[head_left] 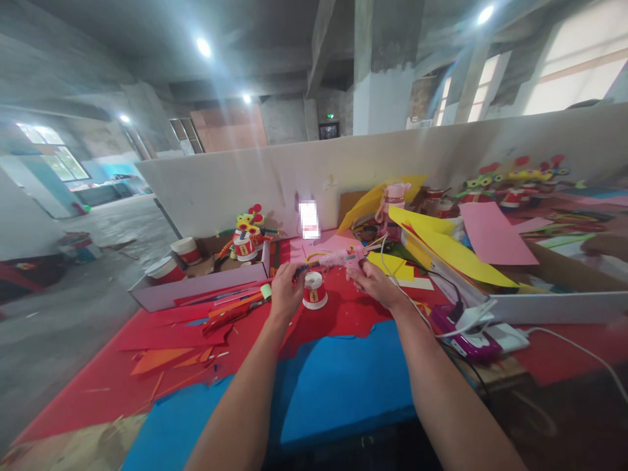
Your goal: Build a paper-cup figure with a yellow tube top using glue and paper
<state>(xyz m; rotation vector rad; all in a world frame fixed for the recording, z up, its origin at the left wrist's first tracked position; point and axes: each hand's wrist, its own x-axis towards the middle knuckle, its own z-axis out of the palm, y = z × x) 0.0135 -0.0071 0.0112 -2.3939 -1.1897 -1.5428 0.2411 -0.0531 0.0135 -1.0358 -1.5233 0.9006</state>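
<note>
A pink hot glue gun (347,258) is gripped in my right hand (373,282), its nozzle pointing left. The fingers of my left hand (286,288) close on a thin, dark, multicoloured strip (308,265), whose kind is too small to make out. That strip's right end is at the nozzle; whether they touch I cannot tell. Just below, between my hands, a red and white paper cup (314,292) with a gold label stands upside down on the red sheet (338,307).
A shallow box (206,288) at left holds a finished cup figure (246,239) and paper cups. Orange and red scraps (210,327) lie before it. To the right are a box (564,307) of coloured paper and a purple power strip (464,333) with cables. A white board (235,176) stands behind.
</note>
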